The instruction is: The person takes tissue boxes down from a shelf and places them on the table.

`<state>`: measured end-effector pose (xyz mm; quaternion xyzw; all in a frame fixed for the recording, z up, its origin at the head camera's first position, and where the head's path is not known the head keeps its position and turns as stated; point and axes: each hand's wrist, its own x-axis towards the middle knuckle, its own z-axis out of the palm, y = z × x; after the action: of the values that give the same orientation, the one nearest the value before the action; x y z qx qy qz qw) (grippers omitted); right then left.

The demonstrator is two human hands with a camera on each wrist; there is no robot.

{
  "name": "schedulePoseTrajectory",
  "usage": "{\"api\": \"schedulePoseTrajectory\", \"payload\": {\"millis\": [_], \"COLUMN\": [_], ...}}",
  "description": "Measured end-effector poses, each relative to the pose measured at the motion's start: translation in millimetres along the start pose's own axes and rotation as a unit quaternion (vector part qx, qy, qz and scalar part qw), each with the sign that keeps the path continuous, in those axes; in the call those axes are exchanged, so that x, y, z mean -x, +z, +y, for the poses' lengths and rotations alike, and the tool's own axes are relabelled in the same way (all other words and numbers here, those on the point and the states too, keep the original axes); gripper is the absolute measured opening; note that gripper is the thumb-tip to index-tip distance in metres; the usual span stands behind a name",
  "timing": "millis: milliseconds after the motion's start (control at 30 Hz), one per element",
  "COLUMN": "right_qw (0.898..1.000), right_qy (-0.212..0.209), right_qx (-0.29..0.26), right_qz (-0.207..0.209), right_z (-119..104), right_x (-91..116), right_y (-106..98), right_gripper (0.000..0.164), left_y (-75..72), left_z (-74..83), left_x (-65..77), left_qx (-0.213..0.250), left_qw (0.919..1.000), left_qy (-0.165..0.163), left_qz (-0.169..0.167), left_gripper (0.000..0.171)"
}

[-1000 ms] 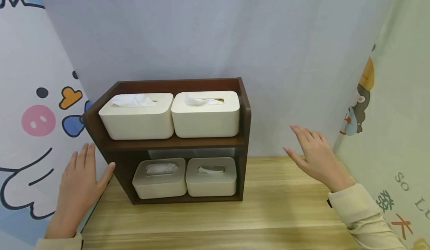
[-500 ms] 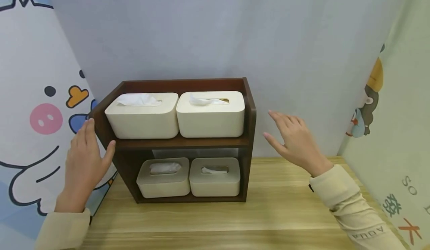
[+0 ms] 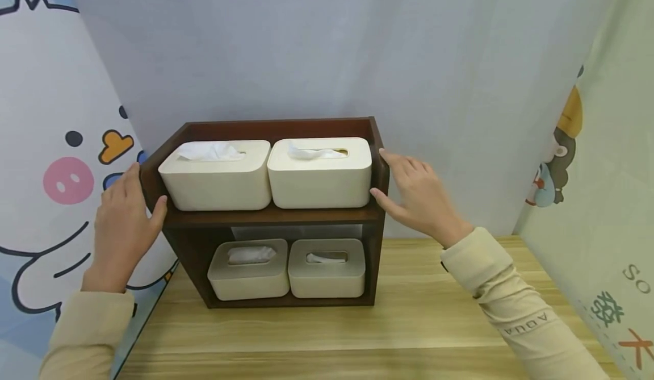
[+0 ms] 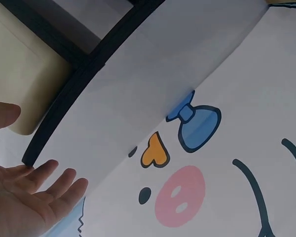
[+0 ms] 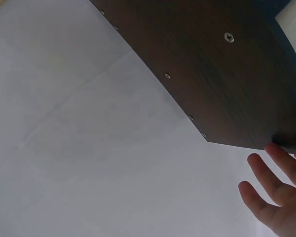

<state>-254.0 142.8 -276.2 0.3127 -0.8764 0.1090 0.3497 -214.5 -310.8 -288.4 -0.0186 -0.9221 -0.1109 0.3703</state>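
A dark brown two-tier wooden shelf (image 3: pixel 271 217) holds two cream tissue boxes on each level. My left hand (image 3: pixel 121 226) is at its upper left side, fingers extended along the outside and thumb in front. In the left wrist view, the fingers (image 4: pixel 69 190) are at the end of the dark side panel (image 4: pixel 69 98). At the upper right side is my right hand (image 3: pixel 416 195), its thumb near the front edge of the panel. One fingertip seems to touch the panel's underside corner in the right wrist view, where other fingers (image 5: pixel 264 177) are apart from it. Neither hand grips a box.
On top sit the left tissue box (image 3: pixel 214 190) and right tissue box (image 3: pixel 319 187); below are another left box (image 3: pixel 249 283) and right box (image 3: pixel 327 280). The shelf stands on a wood-grain table (image 3: pixel 286 343) before a pale cloth (image 3: pixel 460 73). Cartoon panels flank both sides.
Both hands have moved up and inward to the shelf's upper sides, the right hand coming leftward from well apart. Shelf and boxes stay in place; the view shifted slightly.
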Motion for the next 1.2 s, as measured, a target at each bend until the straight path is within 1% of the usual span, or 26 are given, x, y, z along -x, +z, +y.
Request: {"api": "schedulePoseTrajectory", "payload": {"millis": [167, 267, 433, 667, 767, 1000, 1200], "right_qw": [1.000, 0.999, 0.999, 0.999, 0.999, 0.999, 0.999], "right_qy": [0.017, 0.027, 0.036, 0.037, 0.035, 0.032, 0.031], "right_qx": [0.009, 0.010, 0.012, 0.012, 0.013, 0.020, 0.018], "right_qz": [-0.018, -0.024, -0.016, -0.007, -0.006, -0.013, -0.018], "right_z": [-1, -1, -1, -3, -3, -3, -2], "right_x": [-4, -5, -7, -9, -8, -8, -7], "right_y": [5, 7, 9, 10, 11, 11, 10], "right_gripper": [0.066, 0.066, 0.063, 0.059, 0.058, 0.059, 0.059], "left_y": [2.8, 4.2, 6.2, 7.9, 7.7, 7.8, 8.7], "left_z": [-0.9, -2.2, -3.7, -5.2, -4.7, -4.6, -4.5], "left_x": [-6.3, -8.9, -12.8, -12.8, -12.6, -12.3, -12.1], "left_qx": [-0.016, -0.018, -0.008, 0.002, 0.012, 0.042, 0.059], "left_qw": [0.9989, 0.9981, 0.9971, 0.9966, 0.9957, 0.9925, 0.9919], "left_qy": [-0.015, -0.028, -0.041, -0.045, -0.051, -0.070, -0.070], "left_qz": [-0.040, -0.052, -0.064, -0.069, -0.077, -0.090, -0.088], "left_gripper": [0.075, 0.075, 0.076, 0.075, 0.074, 0.073, 0.073]}}
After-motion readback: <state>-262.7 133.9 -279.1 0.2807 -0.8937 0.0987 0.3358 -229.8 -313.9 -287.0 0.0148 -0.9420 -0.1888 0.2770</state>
